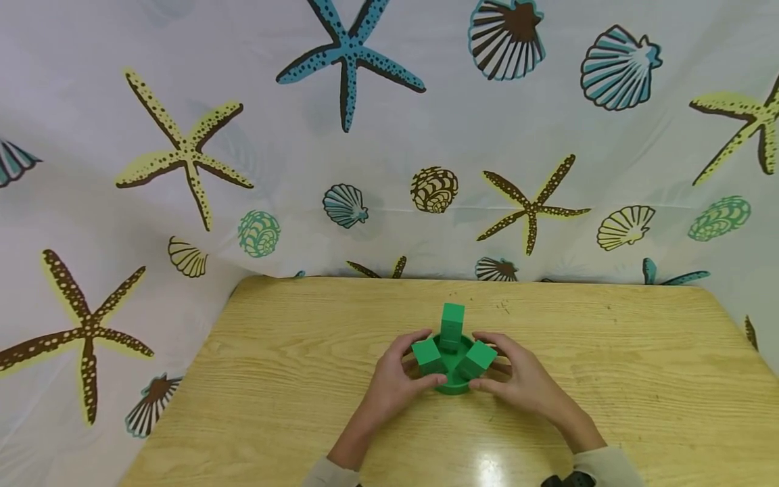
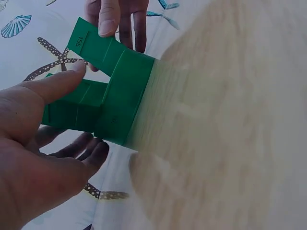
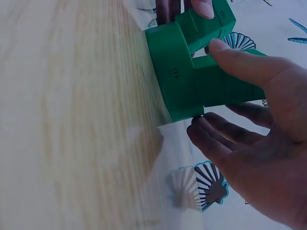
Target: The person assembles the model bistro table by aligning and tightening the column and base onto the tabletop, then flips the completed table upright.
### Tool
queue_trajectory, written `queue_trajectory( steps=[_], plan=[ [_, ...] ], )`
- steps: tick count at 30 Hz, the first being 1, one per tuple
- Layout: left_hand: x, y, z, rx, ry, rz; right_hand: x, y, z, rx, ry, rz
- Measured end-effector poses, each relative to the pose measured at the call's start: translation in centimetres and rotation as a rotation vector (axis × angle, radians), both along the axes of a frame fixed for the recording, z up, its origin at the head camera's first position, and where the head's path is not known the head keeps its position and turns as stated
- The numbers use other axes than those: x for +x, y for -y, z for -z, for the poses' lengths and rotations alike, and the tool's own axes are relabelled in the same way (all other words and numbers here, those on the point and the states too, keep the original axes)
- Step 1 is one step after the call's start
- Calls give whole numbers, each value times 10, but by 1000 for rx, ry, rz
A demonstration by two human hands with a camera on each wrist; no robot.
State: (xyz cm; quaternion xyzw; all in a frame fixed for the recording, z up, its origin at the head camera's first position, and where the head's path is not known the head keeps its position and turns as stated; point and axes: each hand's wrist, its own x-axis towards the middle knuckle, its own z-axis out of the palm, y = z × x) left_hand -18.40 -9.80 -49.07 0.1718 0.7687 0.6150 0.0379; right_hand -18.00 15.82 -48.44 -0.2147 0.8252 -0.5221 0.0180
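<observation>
A round green dish (image 1: 453, 389) stands on the table with three square green blocks in it, tilting outward. The rear block (image 1: 452, 325) rises highest, touched by neither hand. My left hand (image 1: 395, 379) curls round the left block (image 1: 429, 355), thumb at the front and fingers behind. Mirroring it, my right hand (image 1: 529, 375) curls round the right block (image 1: 477, 358). Raised digits mark the dish wall (image 3: 170, 74) in the right wrist view and a block (image 2: 93, 45) in the left wrist view. How firmly the fingers press cannot be seen.
The light wooden table (image 1: 292, 379) stretches out to both sides and behind the dish. A white cloth (image 1: 395, 149) printed with starfish and shells hangs along the back and left edges. A dark band (image 1: 569, 480) sits at the right wrist.
</observation>
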Motion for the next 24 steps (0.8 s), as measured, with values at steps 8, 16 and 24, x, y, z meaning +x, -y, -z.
queue_trajectory(
  steps=[8, 16, 24],
  plan=[
    [-3, 1, 4, -68, 66, 16, 2, 2, 1, 74, 3, 5],
    [-4, 3, 3, -170, 17, -24, 4, 9, 0, 93, 14, 36],
    [-2, 1, 3, -232, -50, -61, 7, 12, -1, 111, 27, 84]
  ],
)
